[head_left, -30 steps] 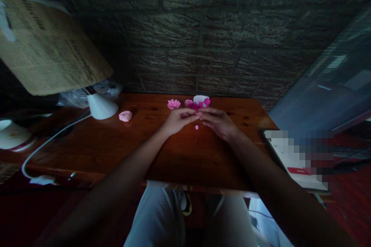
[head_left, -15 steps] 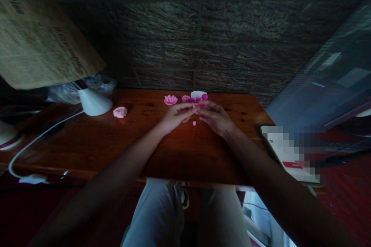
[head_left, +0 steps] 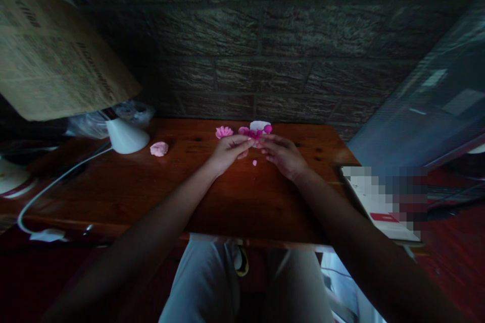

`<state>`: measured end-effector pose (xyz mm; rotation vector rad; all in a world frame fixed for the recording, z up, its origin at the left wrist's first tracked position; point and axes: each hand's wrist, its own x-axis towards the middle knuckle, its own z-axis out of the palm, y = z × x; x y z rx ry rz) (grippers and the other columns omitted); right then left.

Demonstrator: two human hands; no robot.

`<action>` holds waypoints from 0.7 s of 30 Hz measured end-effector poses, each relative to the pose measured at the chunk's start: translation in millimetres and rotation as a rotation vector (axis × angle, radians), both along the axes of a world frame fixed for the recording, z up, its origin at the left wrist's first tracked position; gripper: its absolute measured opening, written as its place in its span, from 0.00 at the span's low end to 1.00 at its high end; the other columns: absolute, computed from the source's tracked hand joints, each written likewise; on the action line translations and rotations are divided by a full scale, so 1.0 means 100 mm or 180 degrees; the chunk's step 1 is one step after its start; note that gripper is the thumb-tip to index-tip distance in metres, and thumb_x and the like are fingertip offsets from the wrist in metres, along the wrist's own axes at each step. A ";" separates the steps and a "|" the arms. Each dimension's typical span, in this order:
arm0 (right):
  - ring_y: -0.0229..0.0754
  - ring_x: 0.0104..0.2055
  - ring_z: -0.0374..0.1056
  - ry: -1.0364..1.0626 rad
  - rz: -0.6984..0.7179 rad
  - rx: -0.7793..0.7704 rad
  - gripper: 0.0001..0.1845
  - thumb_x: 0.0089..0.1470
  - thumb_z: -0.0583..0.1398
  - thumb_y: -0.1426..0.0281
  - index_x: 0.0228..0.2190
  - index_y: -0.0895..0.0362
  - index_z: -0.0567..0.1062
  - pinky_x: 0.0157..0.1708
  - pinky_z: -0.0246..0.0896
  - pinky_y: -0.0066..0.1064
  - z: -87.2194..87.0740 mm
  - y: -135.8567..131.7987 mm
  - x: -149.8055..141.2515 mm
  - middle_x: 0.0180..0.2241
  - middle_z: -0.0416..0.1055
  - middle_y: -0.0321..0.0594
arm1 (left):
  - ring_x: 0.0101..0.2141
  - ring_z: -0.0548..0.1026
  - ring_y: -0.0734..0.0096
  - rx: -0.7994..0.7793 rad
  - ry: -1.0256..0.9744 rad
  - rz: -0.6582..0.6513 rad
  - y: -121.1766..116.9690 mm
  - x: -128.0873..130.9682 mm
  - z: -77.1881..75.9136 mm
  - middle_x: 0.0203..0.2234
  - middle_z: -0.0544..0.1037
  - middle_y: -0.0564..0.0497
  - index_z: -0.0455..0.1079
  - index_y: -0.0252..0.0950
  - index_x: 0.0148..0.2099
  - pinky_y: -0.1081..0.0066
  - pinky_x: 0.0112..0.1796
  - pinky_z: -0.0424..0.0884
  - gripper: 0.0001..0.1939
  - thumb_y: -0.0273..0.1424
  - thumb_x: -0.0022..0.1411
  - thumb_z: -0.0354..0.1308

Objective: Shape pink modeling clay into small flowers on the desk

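Note:
My left hand [head_left: 229,152] and my right hand [head_left: 283,154] meet fingertip to fingertip above the table, both closed in a pinch. Between the fingertips shows a small pink piece [head_left: 254,142], partly hidden by the fingers; its exact shape cannot be made out. Just below them, a tiny pink lump [head_left: 254,163] lies on the wood. Behind the left fingers sits a pink flower-shaped piece [head_left: 224,132] with petal-like edges. Past the fingertips are several magenta pieces, among them a round one [head_left: 268,128], next to a white piece [head_left: 259,124].
The brown wooden table [head_left: 242,202] runs up to a dark brick wall [head_left: 235,30]. At left stand a lamp with a white base [head_left: 128,137], its cord [head_left: 56,186], and a pale pink lump [head_left: 159,149]. A flat white item [head_left: 379,207] lies at the right edge.
My fingertips have shifted slightly, and more magenta shows around them. The right fingers have drawn in a little. The view has moved slightly; the table things stay in place.

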<state>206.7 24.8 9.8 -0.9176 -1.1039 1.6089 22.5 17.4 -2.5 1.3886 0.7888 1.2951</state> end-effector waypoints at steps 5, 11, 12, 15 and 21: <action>0.33 0.27 0.65 -0.0003 -0.0060 0.0070 0.24 0.31 0.78 0.59 0.32 0.55 0.82 0.28 0.58 0.27 0.02 -0.01 0.00 0.28 0.78 0.34 | 0.21 0.59 0.81 0.0108 0.0069 0.0094 -0.03 0.01 0.03 0.19 0.69 0.56 0.80 0.35 0.30 0.74 0.23 0.54 0.20 0.47 0.49 0.76; 0.32 0.27 0.63 -0.0056 0.0096 0.0216 0.23 0.31 0.78 0.56 0.30 0.54 0.83 0.28 0.56 0.28 0.03 -0.03 -0.01 0.30 0.78 0.35 | 0.21 0.60 0.82 0.0052 -0.0066 0.0165 -0.01 0.00 0.00 0.20 0.71 0.56 0.80 0.35 0.28 0.74 0.24 0.55 0.19 0.45 0.46 0.78; 0.32 0.27 0.63 -0.0053 0.0099 0.0229 0.23 0.31 0.78 0.56 0.30 0.54 0.83 0.28 0.56 0.28 0.03 -0.03 -0.02 0.30 0.78 0.35 | 0.21 0.61 0.82 0.0012 -0.0092 0.0136 -0.01 -0.01 0.00 0.21 0.73 0.55 0.81 0.35 0.30 0.74 0.24 0.55 0.19 0.44 0.47 0.78; 0.32 0.27 0.63 -0.0034 0.0092 0.0298 0.23 0.31 0.78 0.56 0.30 0.53 0.84 0.28 0.56 0.28 0.02 -0.03 -0.02 0.31 0.79 0.35 | 0.23 0.64 0.81 -0.0100 -0.0138 0.0001 0.00 -0.02 -0.01 0.27 0.79 0.51 0.83 0.35 0.37 0.74 0.25 0.57 0.19 0.44 0.50 0.77; 0.32 0.26 0.60 -0.0067 0.0070 0.0478 0.21 0.36 0.76 0.56 0.34 0.52 0.84 0.27 0.54 0.28 -0.01 -0.01 -0.01 0.30 0.77 0.34 | 0.24 0.67 0.80 -0.0193 -0.0095 -0.0165 0.01 -0.03 -0.04 0.37 0.85 0.43 0.83 0.34 0.43 0.74 0.26 0.62 0.19 0.44 0.56 0.72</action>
